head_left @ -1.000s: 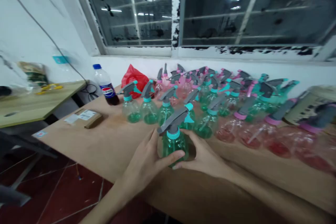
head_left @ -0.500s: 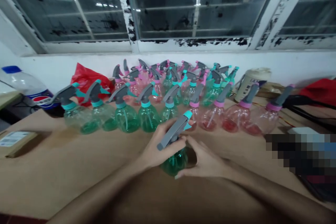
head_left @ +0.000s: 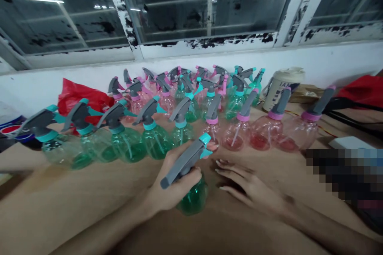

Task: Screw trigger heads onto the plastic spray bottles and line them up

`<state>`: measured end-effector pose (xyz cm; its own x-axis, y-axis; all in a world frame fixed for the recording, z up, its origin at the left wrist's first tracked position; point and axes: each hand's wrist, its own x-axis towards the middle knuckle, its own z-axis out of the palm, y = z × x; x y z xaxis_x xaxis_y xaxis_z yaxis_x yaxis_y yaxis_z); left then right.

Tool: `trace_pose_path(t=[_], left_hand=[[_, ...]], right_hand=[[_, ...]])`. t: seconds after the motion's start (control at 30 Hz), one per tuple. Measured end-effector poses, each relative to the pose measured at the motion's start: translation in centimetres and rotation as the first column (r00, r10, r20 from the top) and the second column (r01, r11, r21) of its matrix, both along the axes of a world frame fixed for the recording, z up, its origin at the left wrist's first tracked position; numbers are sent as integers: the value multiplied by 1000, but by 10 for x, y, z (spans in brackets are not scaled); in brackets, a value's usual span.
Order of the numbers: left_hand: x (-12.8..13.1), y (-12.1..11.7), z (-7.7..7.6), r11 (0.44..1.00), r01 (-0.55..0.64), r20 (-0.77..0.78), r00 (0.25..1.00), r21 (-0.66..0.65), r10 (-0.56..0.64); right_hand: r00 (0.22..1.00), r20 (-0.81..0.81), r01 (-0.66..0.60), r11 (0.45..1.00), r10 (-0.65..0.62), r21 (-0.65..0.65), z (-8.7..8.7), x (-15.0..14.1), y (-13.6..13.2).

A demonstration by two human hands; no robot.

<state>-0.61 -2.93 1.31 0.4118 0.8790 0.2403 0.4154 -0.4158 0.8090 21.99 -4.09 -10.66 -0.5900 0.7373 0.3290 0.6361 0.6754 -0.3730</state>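
My left hand is wrapped round the neck of a green spray bottle that has a grey and turquoise trigger head. Its nozzle points away from me, and its neck is hidden by my fingers. My right hand lies to the right of this bottle, apart from it, with fingers stretched out over the table. Beyond my hands runs a row of spray bottles: green ones with turquoise collars on the left, pink ones with pink collars on the right.
Behind the row, more pink and green spray bottles crowd against the wall. A red plastic bag lies at the left, near a blue-labelled bottle. At the right are a cream container, black cables and a blurred-out patch.
My right hand has let go of the green spray bottle and moved off to the right. My left hand keeps its hold. The view has shifted somewhat.
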Motion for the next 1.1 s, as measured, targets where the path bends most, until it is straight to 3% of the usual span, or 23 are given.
trace_pose_path(t=[0.13, 0.5, 1.1], left_hand=[[0, 0, -2, 998, 60, 34, 998, 31, -61], [9, 1, 6, 994, 69, -32, 997, 81, -66], [13, 4, -7, 997, 39, 5, 999, 65, -40]], right_hand=[[1000, 15, 5, 1000, -6, 7, 3, -5, -4], [999, 33, 17, 999, -16, -39, 3, -5, -3], [999, -38, 16, 984, -23, -179, 5, 0, -3]])
